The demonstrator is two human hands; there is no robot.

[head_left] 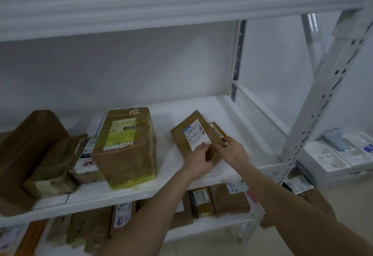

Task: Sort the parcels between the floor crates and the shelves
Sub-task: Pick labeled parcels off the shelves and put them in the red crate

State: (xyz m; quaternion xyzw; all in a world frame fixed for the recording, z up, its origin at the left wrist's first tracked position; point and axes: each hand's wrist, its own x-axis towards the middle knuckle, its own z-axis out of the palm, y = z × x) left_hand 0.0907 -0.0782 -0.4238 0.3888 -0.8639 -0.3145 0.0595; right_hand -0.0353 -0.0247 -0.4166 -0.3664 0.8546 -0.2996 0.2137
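Observation:
A flat brown parcel with a white label lies tilted on the middle shelf, right of centre. My left hand grips its near edge, thumb on the label. My right hand pinches its right edge beside a second, smaller brown parcel that peeks out behind. A tall taped box with a yellow-green label stands on the shelf to the left.
More brown parcels crowd the shelf's left end. The lower shelf holds upright parcels. A white slotted upright rises at the right. White foam trays lie beyond it. An upper shelf beam hangs overhead.

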